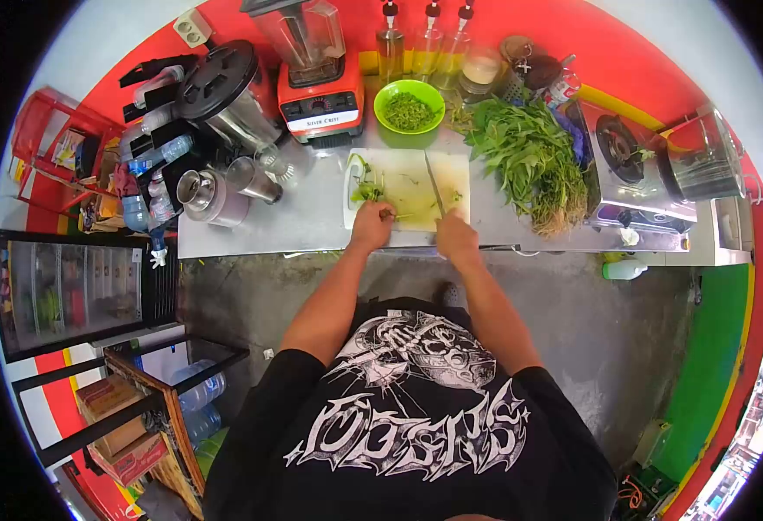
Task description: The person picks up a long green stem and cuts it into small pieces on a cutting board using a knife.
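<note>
My right hand (457,236) is closed around the handle of a kitchen knife (434,184), whose blade points away from me over the white cutting board (407,161). At the board's left front, my left hand (373,224) has its fingers curled together on leafy greens (366,190). Leaves show just beyond its knuckles, and a thin stem lies by the fingertips. Small green scraps are scattered on the board's wet, yellowish surface. Behind the board stands a lime-green bowl (412,136) filled with chopped greens (409,113).
A large bunch of leafy stems (529,161) lies right of the board, near a gas stove (622,161). A red blender (320,100), a steel pot (238,100), metal cups (254,181) and pump bottles (390,52) line the back and left of the steel counter (303,221).
</note>
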Available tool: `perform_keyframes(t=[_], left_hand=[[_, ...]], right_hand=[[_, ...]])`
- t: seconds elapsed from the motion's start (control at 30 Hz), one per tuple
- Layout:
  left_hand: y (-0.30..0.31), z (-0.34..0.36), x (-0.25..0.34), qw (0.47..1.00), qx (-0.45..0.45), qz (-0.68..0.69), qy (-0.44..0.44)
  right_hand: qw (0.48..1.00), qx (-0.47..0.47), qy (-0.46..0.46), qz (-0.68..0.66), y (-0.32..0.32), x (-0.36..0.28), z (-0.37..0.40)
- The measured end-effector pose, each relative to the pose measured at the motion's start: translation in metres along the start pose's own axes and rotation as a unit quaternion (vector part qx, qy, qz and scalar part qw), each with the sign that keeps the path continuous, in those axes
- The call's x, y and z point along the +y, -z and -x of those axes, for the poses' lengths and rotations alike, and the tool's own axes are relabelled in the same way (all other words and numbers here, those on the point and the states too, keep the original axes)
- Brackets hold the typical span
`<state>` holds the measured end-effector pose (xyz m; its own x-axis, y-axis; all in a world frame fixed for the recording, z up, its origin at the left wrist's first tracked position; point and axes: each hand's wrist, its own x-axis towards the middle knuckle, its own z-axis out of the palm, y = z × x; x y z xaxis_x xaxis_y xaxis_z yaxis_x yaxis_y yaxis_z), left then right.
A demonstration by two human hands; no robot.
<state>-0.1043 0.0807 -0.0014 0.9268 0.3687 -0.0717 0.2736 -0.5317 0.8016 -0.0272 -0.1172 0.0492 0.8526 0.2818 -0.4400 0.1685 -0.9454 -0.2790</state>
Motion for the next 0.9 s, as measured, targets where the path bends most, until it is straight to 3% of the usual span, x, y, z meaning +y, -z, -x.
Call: perform_keyframes(t=[0.17,0.3,0.37,0.57,0.73,0.9], left_hand=[[-0.002,-0.005,-0.008,1.0,-0.004,0.008,-0.01],[0.008,0.001,0.013,0.999,-0.023,0.011,0.031],[0.005,-0.004,0.007,0.999,-0.027,0.01,0.029],[0.004,-0.009,0.003,0.998,-0.057,-0.002,0.031],[0.002,-0.005,0.004,0.999,-0.032,-0.014,0.021],[0.003,-0.005,0.003,0.999,-0.036,-0.026,0.023]], right_hand=[[0.997,-0.039,0.032,0.057,0.034,-0.012,0.01],[0.999,-0.007,0.037,0.017,0.011,-0.015,0.023],[0.999,0.023,-0.019,-0.022,-0.01,-0.016,0.014],[0.999,-0.033,0.039,0.008,0.015,-0.007,-0.005],[1.0,-0.02,0.017,-0.007,0.004,-0.014,0.027],[1.0,-0.012,0.011,0.001,-0.001,-0.014,0.007]])
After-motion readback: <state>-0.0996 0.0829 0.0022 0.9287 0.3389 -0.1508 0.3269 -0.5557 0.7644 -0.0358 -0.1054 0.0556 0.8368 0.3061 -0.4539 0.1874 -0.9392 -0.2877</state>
